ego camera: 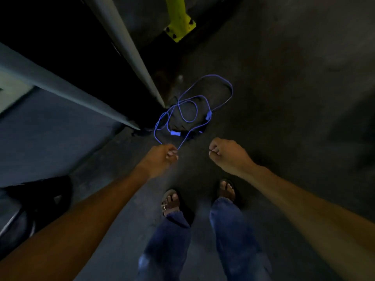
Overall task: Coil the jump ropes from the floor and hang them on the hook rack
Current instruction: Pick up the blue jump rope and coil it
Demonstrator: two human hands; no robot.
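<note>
- The thin blue jump rope [187,102] lies in loose, overlapping loops on the dark concrete floor [284,98], just ahead of the person's feet and beside the foot of a slanting grey metal post [121,37].
- Two short blue handle pieces show on the rope — one [175,133] near the loops' lower edge, the other [208,115] toward the right side.
- The left hand [162,157] pinches the rope between thumb and fingertips; two strands rise from the floor and meet at this pinch.
- The right hand [227,153] is curled into a closed fist, thumb against the forefinger, level with the left hand and apart from the rope's visible strands.
- A second grey metal beam [60,88] runs in from the left edge toward the rope.
- A yellow bolted post base [180,25] stands on the floor beyond the loops.
- Below the hands — open sandals [170,201] and blue jeans [231,230].
- A black object [40,199] at the lower left is too dark to identify.
</note>
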